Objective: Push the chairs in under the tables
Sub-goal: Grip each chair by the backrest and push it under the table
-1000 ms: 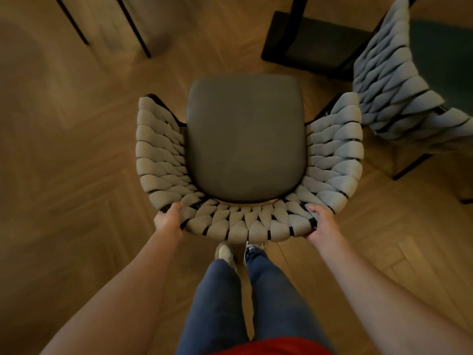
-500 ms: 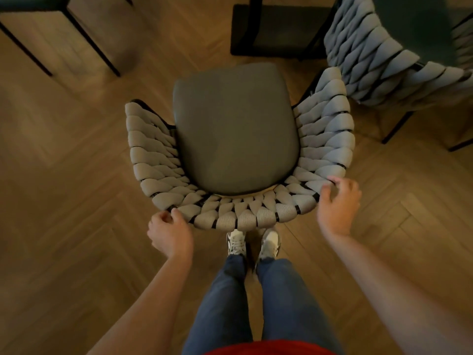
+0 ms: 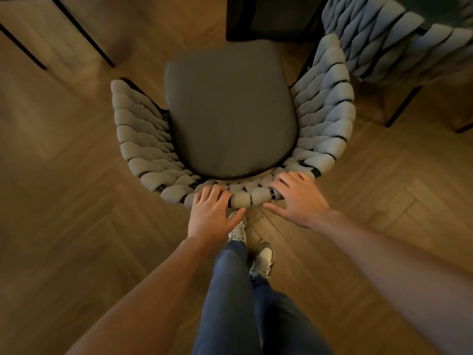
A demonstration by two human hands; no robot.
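My left hand point(image 3: 213, 213) is draped over the top rail of the woven backrest point(image 3: 245, 197), fingers curled over the front edge and thumb stretched out behind — a loose hold, not a clamp. My right hand point(image 3: 298, 198) lies flatter on the same rail just beside it, fingers spread across the weave and thumb trailing underneath; I read it as pressing rather than gripping. Both hands sit close together near the middle of the curve.

The chair point(image 3: 230, 119) stands out on the wood floor point(image 3: 64, 201) in front of my legs, its grey seat cushion fully exposed, so I judge it is not yet under anything. Ahead of it is a dark table base point(image 3: 266, 19), and I cannot see the tabletop edge itself.

With my hands so near centre and the right one barely holding, a push could let the chair swivel. Its right arm is already touching or just beside the second woven chair point(image 3: 384, 42) — I cannot tell which — so a swing that way would knock the two together. The front legs could also catch the table base, and my forward shoe point(image 3: 236, 230) sits right under the back rail.
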